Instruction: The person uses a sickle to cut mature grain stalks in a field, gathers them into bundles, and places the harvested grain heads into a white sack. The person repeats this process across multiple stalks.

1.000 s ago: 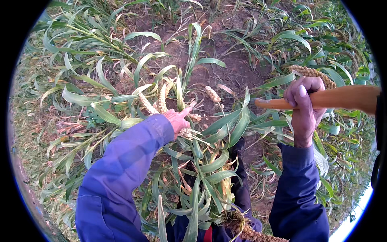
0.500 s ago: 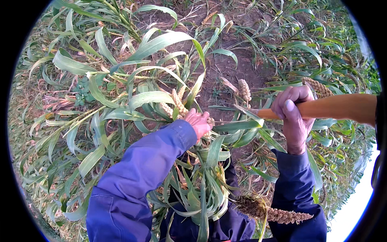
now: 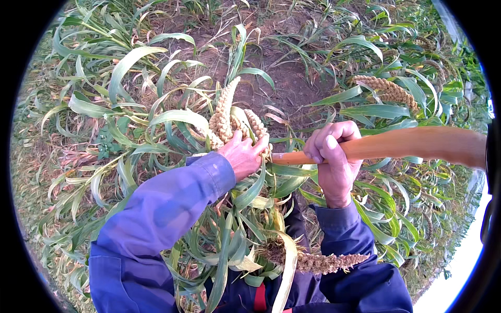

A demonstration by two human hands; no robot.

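Note:
My left hand (image 3: pixel 244 156) is closed around several pale tan millet heads (image 3: pixel 223 113), which stick up past its fingers. Long green leaves and stalks (image 3: pixel 237 250) hang below that hand against my body. My right hand (image 3: pixel 336 161) grips a smooth orange-brown wooden tool handle (image 3: pixel 412 146), thumb on top. The handle is thick at the right edge and narrows toward my left hand, where its thin tip comes close to the held stalks. Whatever is fixed at that tip is hidden or too small to make out.
A brown, drooping seed head (image 3: pixel 326 263) lies across the front of my body near my right sleeve. Another bent millet head (image 3: pixel 389 93) hangs among leaves at the right. Leafy plants (image 3: pixel 94 109) crowd the left, and bare brown soil (image 3: pixel 284 78) shows farther ahead.
My right hand and the wooden handle have moved left, bringing the tip close to my left hand. More millet heads now show standing above my left hand. The view has shifted a little.

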